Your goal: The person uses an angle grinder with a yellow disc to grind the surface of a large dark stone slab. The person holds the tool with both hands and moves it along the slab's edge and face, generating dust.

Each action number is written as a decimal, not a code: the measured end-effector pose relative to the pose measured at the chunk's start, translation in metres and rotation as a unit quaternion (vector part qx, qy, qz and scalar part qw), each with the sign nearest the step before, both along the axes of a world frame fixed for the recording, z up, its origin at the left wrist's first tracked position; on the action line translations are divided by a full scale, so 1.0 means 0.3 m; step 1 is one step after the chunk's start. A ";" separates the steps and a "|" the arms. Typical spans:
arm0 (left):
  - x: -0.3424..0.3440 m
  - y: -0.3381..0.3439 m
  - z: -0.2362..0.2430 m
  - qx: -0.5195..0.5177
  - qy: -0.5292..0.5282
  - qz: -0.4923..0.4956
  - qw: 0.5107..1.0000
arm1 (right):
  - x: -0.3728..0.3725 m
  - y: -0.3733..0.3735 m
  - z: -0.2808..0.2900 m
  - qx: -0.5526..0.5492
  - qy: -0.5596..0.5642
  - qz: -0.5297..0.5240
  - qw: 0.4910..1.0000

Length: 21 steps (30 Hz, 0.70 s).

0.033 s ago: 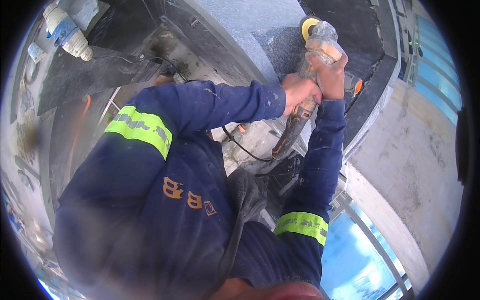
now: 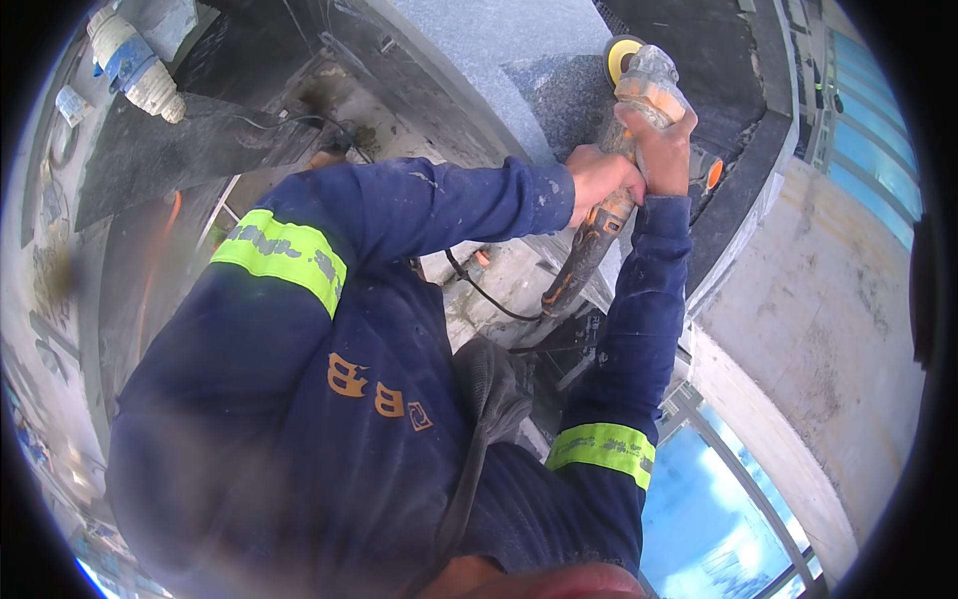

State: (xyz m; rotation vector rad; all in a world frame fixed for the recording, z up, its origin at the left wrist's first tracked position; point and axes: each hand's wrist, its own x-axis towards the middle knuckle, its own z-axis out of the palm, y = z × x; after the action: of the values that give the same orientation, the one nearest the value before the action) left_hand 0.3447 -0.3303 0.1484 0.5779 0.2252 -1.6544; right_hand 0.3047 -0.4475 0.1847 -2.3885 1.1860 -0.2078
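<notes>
Both my hands are wrapped round a dusty orange and black angle grinder [image 2: 596, 235]. My left hand [image 2: 601, 183] is closed on the middle of its body. Farther forward, my right hand [image 2: 665, 148] grips it just behind the head, and the two hands touch. A yellow disc [image 2: 620, 60] on the grinder's head stands at the edge of a grey stone slab [image 2: 469, 45], beside a darker speckled patch [image 2: 564, 95]. Whether the disc touches the stone I cannot tell. From the grinder's tail runs a black power cord [image 2: 489, 299].
A white and blue cable connector [image 2: 135, 65] lies at the far left, with a thin cable leading off it. Dark slabs [image 2: 733, 60] border the stone on the right, with an orange oval piece [image 2: 715, 175] nearby. Beyond stands a pale curved concrete surface [image 2: 818, 299].
The grinder and both hands have shifted very slightly to the right, and the disc sits a touch nearer to me. My grip is the same.
</notes>
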 end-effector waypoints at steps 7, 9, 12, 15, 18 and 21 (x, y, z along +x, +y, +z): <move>-0.027 0.192 0.016 0.018 -0.008 0.091 0.996 | 0.050 0.239 0.040 0.056 -0.012 0.084 0.995; -0.062 0.288 0.005 0.034 -0.017 0.123 0.992 | 0.049 0.325 0.033 0.077 -0.027 0.137 0.987; -0.082 0.316 -0.009 0.023 -0.015 0.131 0.991 | 0.035 0.334 0.017 0.061 -0.037 0.203 0.977; -0.037 0.165 -0.013 0.003 -0.020 0.100 0.995 | 0.035 0.181 0.002 0.034 -0.037 0.123 0.991; 0.025 0.012 -0.009 0.005 0.015 0.009 1.000 | 0.041 0.020 0.006 -0.114 0.031 0.150 0.982; 0.026 0.008 -0.005 0.002 0.023 0.019 1.000 | 0.050 0.009 0.015 -0.160 0.072 0.183 0.967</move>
State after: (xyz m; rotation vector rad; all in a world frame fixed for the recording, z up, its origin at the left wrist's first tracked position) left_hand 0.3526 -0.3280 0.1468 0.5358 0.2707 -1.6326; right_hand 0.3198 -0.4447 0.1892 -2.8970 0.7924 -0.1130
